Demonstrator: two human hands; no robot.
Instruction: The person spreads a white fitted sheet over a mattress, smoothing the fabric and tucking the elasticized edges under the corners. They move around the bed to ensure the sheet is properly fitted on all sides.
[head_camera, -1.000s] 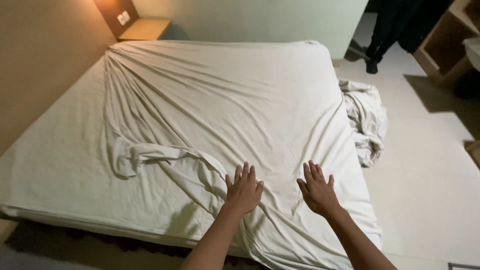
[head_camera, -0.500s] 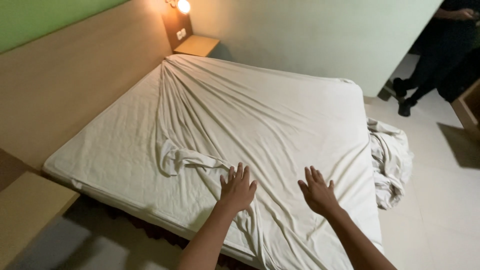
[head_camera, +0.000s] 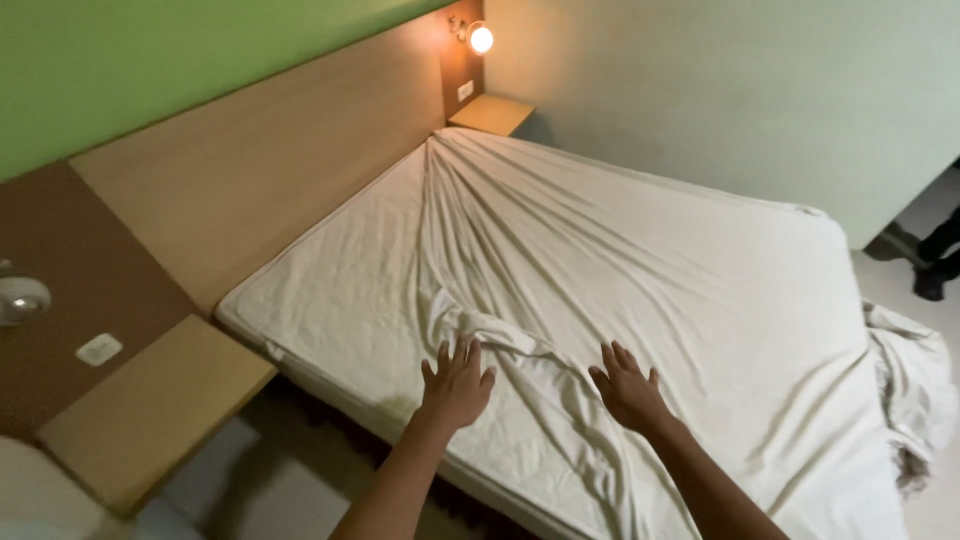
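Both my hands lie flat and open on the bed, fingers spread, gripping nothing — my left hand presses palm-down just at the near end of a thick bunched fold, and my right hand rests on the cloth a little to the other side of that same ridge. The white sheet under my palms is what I am touching; it covers most of the mattress, which shows bare and quilted to the left of my left hand, because the sheet has been drawn across at a slant. Its creases all fan out from the far corner beyond my fingertips, where it looks pinched in by the headboard, so the cloth is taut there and loose near me. The fold between my hands seems to be slack that has gathered where that tension runs out. Well off to the right of my right hand the sheet spills over the bed's edge in a crumpled heap on the floor. To the left of my left arm, below the mattress edge, stands a wooden bedside shelf, with a wall socket above it. Far ahead of my hands a small wall lamp glows over a second shelf — and at the far right someone's dark shoe shows on the floor
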